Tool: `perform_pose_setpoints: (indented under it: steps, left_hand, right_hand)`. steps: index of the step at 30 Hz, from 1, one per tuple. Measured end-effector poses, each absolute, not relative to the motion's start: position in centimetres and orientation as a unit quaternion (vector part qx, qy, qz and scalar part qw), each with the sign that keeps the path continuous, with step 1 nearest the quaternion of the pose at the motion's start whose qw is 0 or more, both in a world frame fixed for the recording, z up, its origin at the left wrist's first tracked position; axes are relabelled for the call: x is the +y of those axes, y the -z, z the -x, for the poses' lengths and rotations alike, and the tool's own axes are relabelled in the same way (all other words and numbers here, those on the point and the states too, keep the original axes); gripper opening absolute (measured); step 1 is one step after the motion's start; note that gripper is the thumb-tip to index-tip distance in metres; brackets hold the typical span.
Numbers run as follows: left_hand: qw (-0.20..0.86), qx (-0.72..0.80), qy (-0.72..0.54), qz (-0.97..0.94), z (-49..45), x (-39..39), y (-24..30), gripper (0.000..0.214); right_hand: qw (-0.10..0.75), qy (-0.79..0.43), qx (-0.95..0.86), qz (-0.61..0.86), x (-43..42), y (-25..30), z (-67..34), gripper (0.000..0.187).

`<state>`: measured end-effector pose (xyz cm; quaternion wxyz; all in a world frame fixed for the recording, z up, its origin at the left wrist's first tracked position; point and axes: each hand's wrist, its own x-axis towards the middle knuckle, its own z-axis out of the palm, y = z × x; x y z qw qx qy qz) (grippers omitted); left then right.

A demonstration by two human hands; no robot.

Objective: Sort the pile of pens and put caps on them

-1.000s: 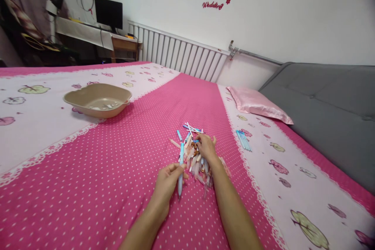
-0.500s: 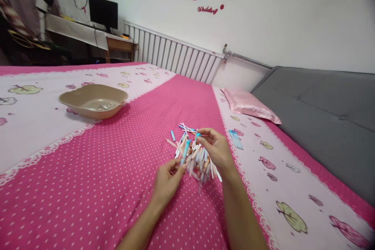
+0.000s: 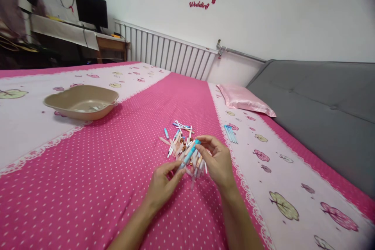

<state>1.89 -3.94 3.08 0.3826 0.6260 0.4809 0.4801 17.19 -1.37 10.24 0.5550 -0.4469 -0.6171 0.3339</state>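
Observation:
My left hand (image 3: pixel 164 185) pinches the lower end of a light-blue pen (image 3: pixel 188 158) between thumb and fingers. The pen slants up to the right. At its upper end my right hand (image 3: pixel 216 162) grips a bright blue pen cap (image 3: pixel 197 142), which meets the pen's top; whether it is fully seated I cannot tell. Just beneath and beyond both hands lies a loose pile of pen parts (image 3: pixel 178 146), with pale barrels, white sticks and small brown pieces. Part of the pile is hidden behind my hands. A single blue piece (image 3: pixel 166 133) lies at its left edge.
Several light-blue pens (image 3: pixel 231 134) lie side by side on the right. A beige basin (image 3: pixel 54 101) with small whitish pieces sits to the left on the pink dotted bedspread (image 3: pixel 88 187). Farther back are a pink pillow (image 3: pixel 246 99) and a grey headboard (image 3: pixel 316 97).
My right hand has brought the blue cap down against the upper end of the pen in my left hand. The pen now leans further right. The whole view has shifted slightly.

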Motion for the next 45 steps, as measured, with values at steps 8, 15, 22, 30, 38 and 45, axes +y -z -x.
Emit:
perform_pose_setpoints:
  steps: [8, 15, 22, 30, 38, 45]
  left_hand:
    - [0.380, 0.477, -0.479, -0.631, -1.9, -4.2, -2.9, 0.029]
    - [0.383, 0.477, -0.486, -0.625, -2.1, -4.2, -2.9, 0.029]
    - [0.413, 0.477, -0.489, -0.603, -2.0, -4.4, -3.3, 0.033]
    - [0.416, 0.465, -0.486, -0.612, -2.0, -4.4, -3.3, 0.032]
    - [0.431, 0.446, -0.480, -0.621, -1.9, -4.4, -3.3, 0.032]
    - [0.430, 0.465, -0.481, -0.606, -2.1, -4.5, -3.7, 0.028]
  right_hand:
    - [0.531, -0.328, -0.640, 0.448, -1.7, -10.8, -18.0, 0.016]
    - [0.503, -0.277, -0.677, 0.461, -2.3, -10.9, -18.1, 0.020]
    - [0.480, -0.250, -0.703, 0.461, -2.4, -10.7, -17.8, 0.025]
    - [0.498, -0.331, -0.654, 0.464, -2.4, -10.7, -17.4, 0.022]
    - [0.515, -0.369, -0.632, 0.446, -2.2, -10.5, -17.3, 0.017]
    - [0.515, -0.376, -0.625, 0.451, -2.1, -10.6, -17.3, 0.018]
